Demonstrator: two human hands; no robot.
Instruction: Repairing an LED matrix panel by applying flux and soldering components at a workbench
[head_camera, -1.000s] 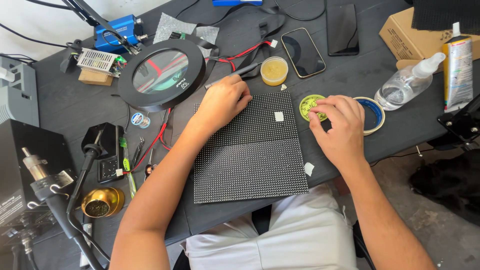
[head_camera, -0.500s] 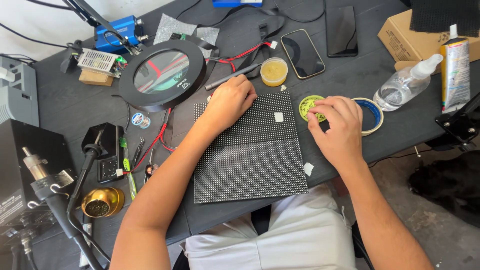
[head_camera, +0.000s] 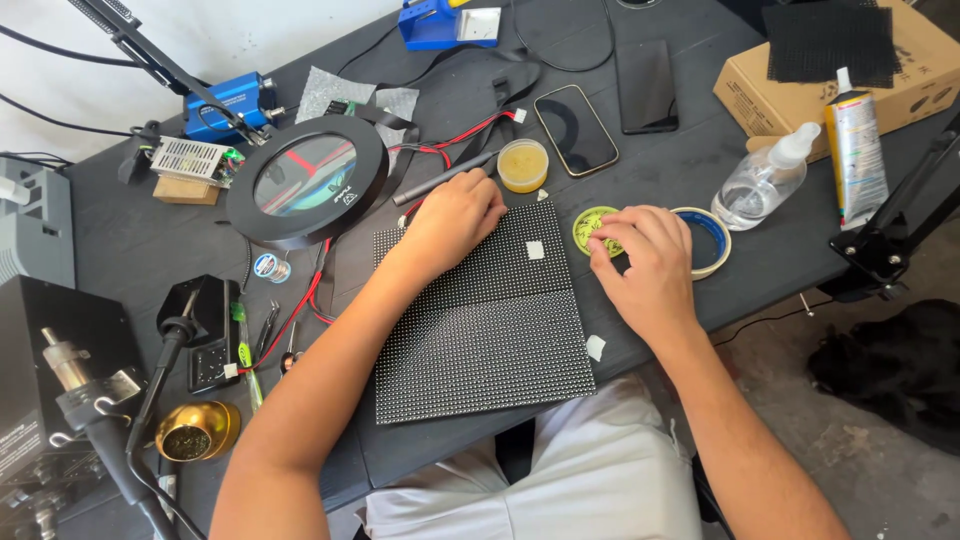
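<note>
While left hand (head_camera: 455, 215) stays curled loosely on the LED panel (head_camera: 480, 320), gripping nothing, right hand (head_camera: 640, 260) keeps its fingertips (head_camera: 603, 243) pinched at the green tin (head_camera: 590, 228), panel's 2 o'clock; picking continues.

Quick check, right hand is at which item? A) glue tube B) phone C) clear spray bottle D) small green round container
D: the right hand has its fingertips on the small green round container just right of the dotted panel, while the spray bottle, phone and glue tube lie apart from it, untouched.
</note>
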